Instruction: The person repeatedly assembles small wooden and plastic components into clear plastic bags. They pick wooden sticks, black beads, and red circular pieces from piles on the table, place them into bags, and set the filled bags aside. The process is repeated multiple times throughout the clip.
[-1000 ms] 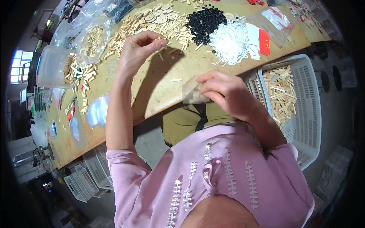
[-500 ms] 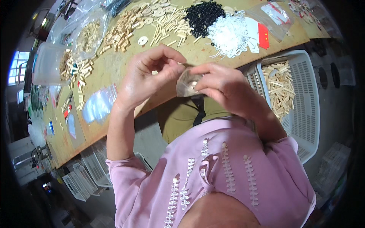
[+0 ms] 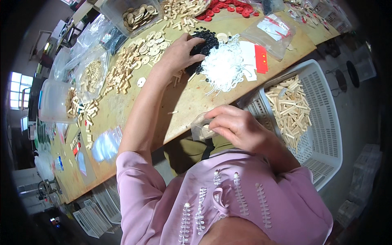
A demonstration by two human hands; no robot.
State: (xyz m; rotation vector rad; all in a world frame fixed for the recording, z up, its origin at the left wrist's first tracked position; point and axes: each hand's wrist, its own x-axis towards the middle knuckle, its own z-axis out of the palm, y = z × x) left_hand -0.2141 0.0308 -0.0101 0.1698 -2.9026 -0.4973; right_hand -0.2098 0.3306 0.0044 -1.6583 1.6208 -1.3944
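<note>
Left hand (image 3: pixel 179 54): now away from the bag (image 3: pixel 199 132), at the black beads (image 3: pixel 209 37), thumb and fingers parted
Right hand (image 3: pixel 239 125): still pinching the bag

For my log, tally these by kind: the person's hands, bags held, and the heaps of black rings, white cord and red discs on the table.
Left hand and right hand: 2
Held clear bag: 1
Black ring heap: 1
White cord heap: 1
Red disc heap: 1
Total: 6
</note>
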